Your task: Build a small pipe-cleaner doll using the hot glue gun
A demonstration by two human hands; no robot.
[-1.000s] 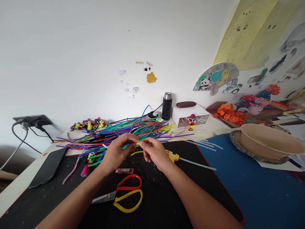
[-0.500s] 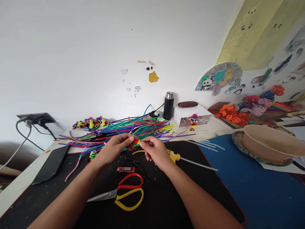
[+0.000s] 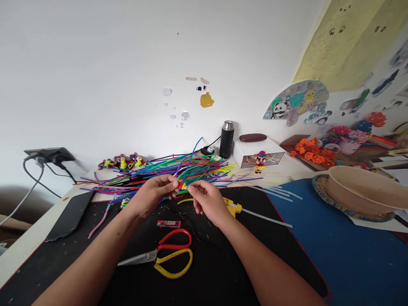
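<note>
Between my two hands is a small red and yellow piece (image 3: 181,185), possibly of pipe cleaner; its exact shape is too small to make out. My left hand (image 3: 156,192) pinches its red end between thumb and fingers. At its yellow end, my right hand (image 3: 206,198) has thumb and forefinger closed. Below them on the black mat (image 3: 223,272) lie scissors (image 3: 162,255) with one red and one yellow handle, and a pink lighter (image 3: 168,224). A yellow glue gun (image 3: 233,207) with a clear glue stick sits partly behind my right hand.
Many coloured pipe cleaners (image 3: 191,168) spread along the wall, with small dolls (image 3: 123,162) at their left. A black flask (image 3: 226,140), a white box (image 3: 251,148) and a doll (image 3: 259,161) stand behind. Left lies a phone-like black slab (image 3: 70,216); right, a large bowl (image 3: 366,187).
My hands stay at nearly the same spot, and the piece between them has turned slightly, with the right fingertips shifted at its yellow end. The camera view has tilted a little.
</note>
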